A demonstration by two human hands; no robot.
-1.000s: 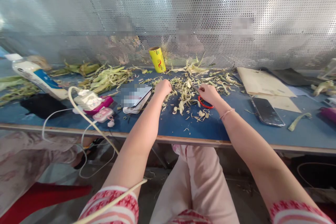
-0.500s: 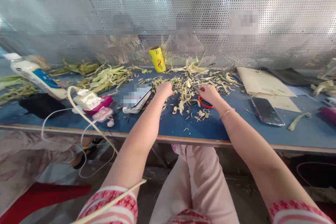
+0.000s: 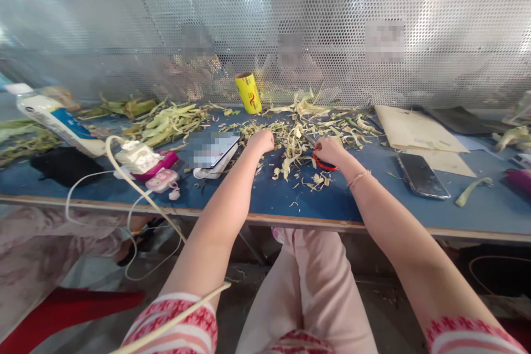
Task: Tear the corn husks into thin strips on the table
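My right hand (image 3: 329, 149) is at the right side of a heap of pale green plant peelings (image 3: 290, 141), its fingers closed around red-handled scissors (image 3: 326, 165). Their grey blades point away and to the left, towards the heap. Against the heap's left side rests my left hand (image 3: 263, 142), curled into a loose fist. Its fingertips face away from me, so what it holds, if anything, is hidden. Small peeling scraps (image 3: 317, 181) lie on the blue tabletop (image 3: 276, 199) in front of the heap.
A yellow cardboard tube (image 3: 249, 94) stands behind the heap. Left are a phone (image 3: 218, 150) on a white device, a charger (image 3: 141, 156) with cables, a bottle (image 3: 58, 121) and more stalks (image 3: 174, 121). Right lie another phone (image 3: 423, 175) and cardboard (image 3: 418, 127). A perforated metal screen (image 3: 332, 22) rises behind.
My right hand has shifted slightly and its fingers have settled lower, onto the red scissor handles. More of the grey blade shows beyond the fingers. My left hand has barely moved.
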